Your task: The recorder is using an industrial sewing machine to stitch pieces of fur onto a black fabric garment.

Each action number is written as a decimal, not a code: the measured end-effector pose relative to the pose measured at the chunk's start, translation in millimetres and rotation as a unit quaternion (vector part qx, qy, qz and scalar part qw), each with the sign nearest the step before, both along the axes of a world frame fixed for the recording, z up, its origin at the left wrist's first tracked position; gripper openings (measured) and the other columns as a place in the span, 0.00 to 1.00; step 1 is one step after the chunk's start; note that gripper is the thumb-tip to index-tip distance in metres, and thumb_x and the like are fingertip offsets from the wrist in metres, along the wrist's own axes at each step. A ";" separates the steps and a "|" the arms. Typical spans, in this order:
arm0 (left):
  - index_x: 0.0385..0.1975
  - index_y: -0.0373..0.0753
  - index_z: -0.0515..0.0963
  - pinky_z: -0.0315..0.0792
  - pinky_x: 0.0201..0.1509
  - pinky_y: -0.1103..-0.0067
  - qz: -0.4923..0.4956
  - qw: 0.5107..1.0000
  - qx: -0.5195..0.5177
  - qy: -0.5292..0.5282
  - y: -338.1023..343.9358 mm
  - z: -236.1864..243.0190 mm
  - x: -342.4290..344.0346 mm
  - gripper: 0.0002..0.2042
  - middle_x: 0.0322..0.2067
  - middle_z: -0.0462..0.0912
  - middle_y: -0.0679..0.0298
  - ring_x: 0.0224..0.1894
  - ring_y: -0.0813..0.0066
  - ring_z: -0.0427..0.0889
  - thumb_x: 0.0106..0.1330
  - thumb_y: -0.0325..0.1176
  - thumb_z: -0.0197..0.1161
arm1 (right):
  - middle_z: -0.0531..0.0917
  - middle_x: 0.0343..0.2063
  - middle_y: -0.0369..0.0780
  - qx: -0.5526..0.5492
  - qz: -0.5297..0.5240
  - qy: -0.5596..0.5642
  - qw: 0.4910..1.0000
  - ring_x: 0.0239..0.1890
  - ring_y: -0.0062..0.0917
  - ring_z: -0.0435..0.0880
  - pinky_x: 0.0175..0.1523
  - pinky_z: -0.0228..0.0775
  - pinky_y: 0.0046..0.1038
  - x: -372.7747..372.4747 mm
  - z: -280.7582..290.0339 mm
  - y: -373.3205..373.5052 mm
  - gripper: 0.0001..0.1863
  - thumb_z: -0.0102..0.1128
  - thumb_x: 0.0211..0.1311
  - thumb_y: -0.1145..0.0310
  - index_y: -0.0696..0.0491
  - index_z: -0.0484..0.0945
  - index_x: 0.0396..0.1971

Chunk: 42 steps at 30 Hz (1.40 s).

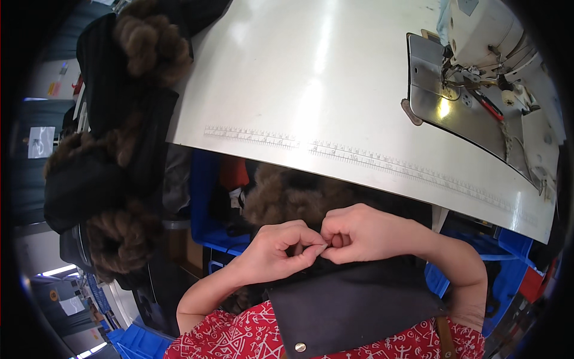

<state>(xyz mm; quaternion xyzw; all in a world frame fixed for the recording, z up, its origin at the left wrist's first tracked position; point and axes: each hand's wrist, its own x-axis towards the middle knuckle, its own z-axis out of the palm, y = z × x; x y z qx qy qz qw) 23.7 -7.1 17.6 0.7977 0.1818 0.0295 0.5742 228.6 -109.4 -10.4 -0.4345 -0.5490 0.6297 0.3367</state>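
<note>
My left hand (286, 251) and my right hand (363, 234) meet in front of me, below the table's near edge. Thumb and forefinger of each are pinched, and the fingertips touch. Whatever lies between them is too small or hidden to make out. Under the hands spreads dark grey cloth (353, 305) with a round metal stud, over a red patterned garment (239, 335). Just beyond my left hand, brown fur (290, 194) sits beneath the table edge, partly covered by the hands.
A white sewing table (287, 78) with a printed ruler along its near edge stretches ahead. On its right stands a sewing machine (484, 60), with red-handled tweezers (491, 106) by it. Black garments with brown fur (119, 236) are heaped at left. Blue bins (206, 197) stand below the table.
</note>
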 end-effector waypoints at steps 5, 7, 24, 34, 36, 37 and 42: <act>0.40 0.36 0.80 0.67 0.26 0.85 0.027 0.996 0.013 -0.090 -2.1 -10.0 -5.6 0.10 0.29 0.80 0.66 0.22 0.85 0.73 0.60 0.20 0.67 | 0.68 0.22 0.41 0.220 -0.136 -0.244 0.935 0.21 0.34 0.77 0.25 0.71 0.34 -26.5 8.4 -11.6 0.11 0.62 0.51 0.70 0.55 0.67 0.20; 0.47 0.35 0.77 0.68 0.28 0.86 0.065 0.992 -0.035 -0.106 -5.3 -16.6 -14.1 0.16 0.33 0.81 0.64 0.22 0.87 0.71 0.59 0.17 0.67 | 0.68 0.22 0.40 0.259 -0.185 -0.291 0.902 0.21 0.33 0.77 0.25 0.71 0.32 -28.7 2.6 -11.1 0.11 0.62 0.49 0.70 0.54 0.67 0.20; 0.40 0.36 0.75 0.64 0.27 0.88 0.160 0.979 -0.104 -0.071 -18.6 -25.4 -17.8 0.12 0.28 0.74 0.71 0.22 0.90 0.67 0.59 0.18 0.67 | 0.74 0.31 0.38 0.241 -0.132 -0.257 0.927 0.35 0.32 0.74 0.40 0.67 0.29 -16.3 15.7 -11.2 0.07 0.61 0.50 0.74 0.54 0.78 0.31; 0.48 0.36 0.73 0.68 0.28 0.86 0.093 0.994 -0.056 -0.011 -4.5 -1.9 -12.5 0.18 0.32 0.79 0.68 0.27 0.86 0.74 0.58 0.18 0.65 | 0.74 0.29 0.40 0.318 -0.043 -0.358 0.877 0.34 0.30 0.73 0.36 0.67 0.29 -23.9 22.1 -9.7 0.06 0.60 0.54 0.69 0.56 0.77 0.29; 0.52 0.37 0.72 0.68 0.29 0.87 0.069 0.996 -0.054 -0.009 0.8 -4.5 -16.3 0.21 0.36 0.81 0.67 0.29 0.86 0.75 0.58 0.19 0.64 | 0.73 0.28 0.40 0.352 0.006 -0.448 0.822 0.34 0.29 0.72 0.34 0.67 0.26 -26.5 29.8 -13.6 0.06 0.59 0.52 0.70 0.57 0.76 0.28; 0.52 0.38 0.72 0.69 0.29 0.86 0.066 0.995 -0.076 0.003 1.0 -5.6 -17.3 0.21 0.36 0.82 0.67 0.30 0.85 0.75 0.58 0.19 0.64 | 0.74 0.28 0.40 0.345 -0.002 -0.450 0.824 0.35 0.28 0.74 0.33 0.68 0.25 -27.0 29.7 -12.2 0.07 0.60 0.49 0.71 0.58 0.77 0.28; 0.53 0.39 0.72 0.69 0.30 0.85 0.035 0.995 -0.081 0.037 1.4 -6.0 -22.1 0.21 0.38 0.84 0.67 0.30 0.86 0.76 0.58 0.21 0.65 | 0.78 0.30 0.42 0.246 0.115 -0.439 0.856 0.35 0.33 0.78 0.33 0.73 0.31 -32.8 39.3 3.6 0.08 0.61 0.54 0.69 0.58 0.76 0.30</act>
